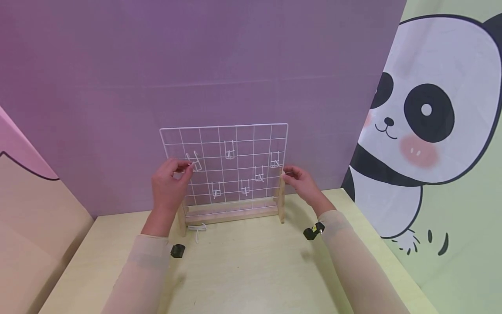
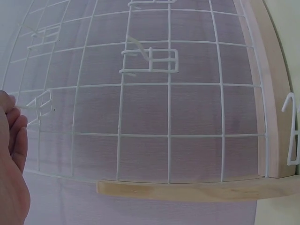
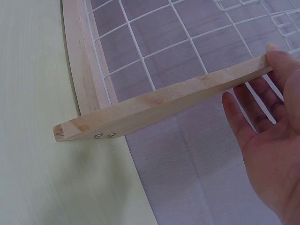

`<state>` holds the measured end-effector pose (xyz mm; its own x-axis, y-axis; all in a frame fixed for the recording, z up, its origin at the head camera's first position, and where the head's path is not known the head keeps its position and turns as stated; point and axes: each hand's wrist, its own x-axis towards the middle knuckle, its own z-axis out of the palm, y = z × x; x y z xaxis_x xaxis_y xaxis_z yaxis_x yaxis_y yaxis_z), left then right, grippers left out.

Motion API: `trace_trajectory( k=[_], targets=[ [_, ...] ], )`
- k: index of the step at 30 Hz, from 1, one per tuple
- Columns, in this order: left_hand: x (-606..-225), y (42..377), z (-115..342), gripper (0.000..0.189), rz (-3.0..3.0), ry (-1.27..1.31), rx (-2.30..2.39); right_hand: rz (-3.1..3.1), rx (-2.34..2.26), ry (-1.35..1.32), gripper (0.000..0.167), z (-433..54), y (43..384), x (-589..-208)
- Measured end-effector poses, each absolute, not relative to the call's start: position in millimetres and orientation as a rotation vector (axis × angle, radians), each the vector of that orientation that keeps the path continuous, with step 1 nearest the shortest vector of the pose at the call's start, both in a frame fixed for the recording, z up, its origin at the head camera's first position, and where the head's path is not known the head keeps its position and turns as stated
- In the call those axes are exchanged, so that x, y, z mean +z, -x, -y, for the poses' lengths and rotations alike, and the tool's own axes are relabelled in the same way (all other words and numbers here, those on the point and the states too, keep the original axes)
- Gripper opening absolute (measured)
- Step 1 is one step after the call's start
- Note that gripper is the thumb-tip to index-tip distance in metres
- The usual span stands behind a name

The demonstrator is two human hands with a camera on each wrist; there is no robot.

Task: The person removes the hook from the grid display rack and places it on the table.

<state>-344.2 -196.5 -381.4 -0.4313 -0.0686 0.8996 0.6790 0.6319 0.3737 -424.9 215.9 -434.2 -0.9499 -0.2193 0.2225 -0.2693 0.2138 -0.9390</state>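
Note:
A white wire grid [image 1: 235,150] stands upright in a wooden stand on the table. My left hand [image 1: 166,192] pinches the prong of a white wire hook [image 1: 198,165] at the grid's upper left; the hook tilts against the wires. In the left wrist view, fingertips meet that hook [image 2: 44,104] at the left edge. On the other side, my right hand [image 1: 303,185] grips the upper end of the right wooden post [image 3: 164,101], with the thumb on the near face and the fingers behind. Several similar hooks [image 1: 229,150] hang across the grid.
One loose white hook [image 1: 197,228] lies on the table [image 1: 235,266] just before the stand's left foot. A wooden crossbar [image 1: 231,216] joins the two posts low down. Close behind the grid rises a purple wall [image 1: 219,65]; a panda picture [image 1: 423,122] covers the right wall.

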Motion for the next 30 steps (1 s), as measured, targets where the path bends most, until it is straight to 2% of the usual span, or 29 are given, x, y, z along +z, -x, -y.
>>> trace_trajectory(
  k=[30],
  targets=[
    [-388,326,208,0.008,1.931,0.532,-0.832,2.409,1.877,-0.499,0.038,-215,425,-434]
  ],
)
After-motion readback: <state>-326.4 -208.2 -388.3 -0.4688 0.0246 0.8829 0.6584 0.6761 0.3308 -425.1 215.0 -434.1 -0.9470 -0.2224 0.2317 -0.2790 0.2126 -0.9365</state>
